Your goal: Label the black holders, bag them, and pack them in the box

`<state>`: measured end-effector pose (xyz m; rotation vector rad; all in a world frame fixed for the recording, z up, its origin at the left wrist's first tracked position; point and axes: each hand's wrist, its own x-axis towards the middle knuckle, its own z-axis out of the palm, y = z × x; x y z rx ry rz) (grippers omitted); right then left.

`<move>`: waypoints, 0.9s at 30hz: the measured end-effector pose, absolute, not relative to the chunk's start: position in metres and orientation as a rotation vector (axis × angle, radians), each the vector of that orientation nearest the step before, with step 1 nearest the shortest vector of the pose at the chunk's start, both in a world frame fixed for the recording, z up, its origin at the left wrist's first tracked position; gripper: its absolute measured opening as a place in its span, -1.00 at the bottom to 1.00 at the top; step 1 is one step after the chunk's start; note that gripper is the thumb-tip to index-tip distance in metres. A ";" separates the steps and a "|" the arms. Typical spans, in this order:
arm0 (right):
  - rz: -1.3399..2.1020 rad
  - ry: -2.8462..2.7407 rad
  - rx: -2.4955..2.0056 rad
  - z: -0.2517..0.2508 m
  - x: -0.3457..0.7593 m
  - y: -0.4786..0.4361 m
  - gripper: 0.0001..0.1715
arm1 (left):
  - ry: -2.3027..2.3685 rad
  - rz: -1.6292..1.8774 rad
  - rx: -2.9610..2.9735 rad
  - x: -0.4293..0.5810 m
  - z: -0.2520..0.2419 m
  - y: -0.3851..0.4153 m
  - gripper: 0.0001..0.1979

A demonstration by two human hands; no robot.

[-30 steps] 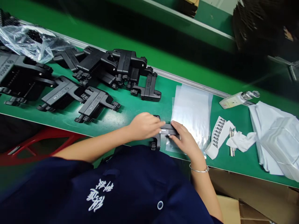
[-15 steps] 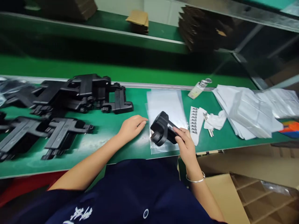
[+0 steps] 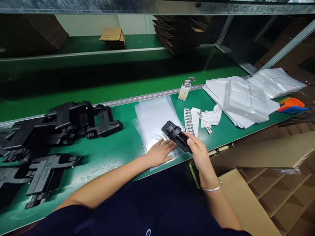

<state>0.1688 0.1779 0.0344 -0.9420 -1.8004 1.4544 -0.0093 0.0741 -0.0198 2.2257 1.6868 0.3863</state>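
Note:
My right hand (image 3: pixel 199 149) grips a black plastic part (image 3: pixel 177 136) by its lower end, with the ribbed end tilted up to the left. My left hand (image 3: pixel 161 153) lies with fingers stretched out on the clear plastic bags (image 3: pixel 157 114), just below the part. Right of the bags lies a sheet of black-and-white labels (image 3: pixel 189 121). Beside it are a crumpled white cloth (image 3: pixel 212 117) and a small metal-looking piece (image 3: pixel 209 129). Behind them stands a small bottle (image 3: pixel 184 91) with its lid flipped up.
Several black plastic assemblies (image 3: pixel 46 173) lie on the green table (image 3: pixel 98 164) at left. Bundled plastic bags (image 3: pixel 246 100) and an orange-and-blue object (image 3: pixel 291 104) are at right. An open cardboard box (image 3: pixel 248 200) with dividers stands below the right edge. Folded cardboard (image 3: pixel 176 34) sits on the back shelf.
My left hand has moved right onto the plastic bags and its fingers have spread. The black part has been turned in my right hand. The view has shifted to the right.

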 end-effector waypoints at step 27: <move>0.865 -2.206 -0.462 -0.005 0.184 0.187 -0.24 | 1.033 1.344 0.962 -0.029 0.089 0.050 -0.39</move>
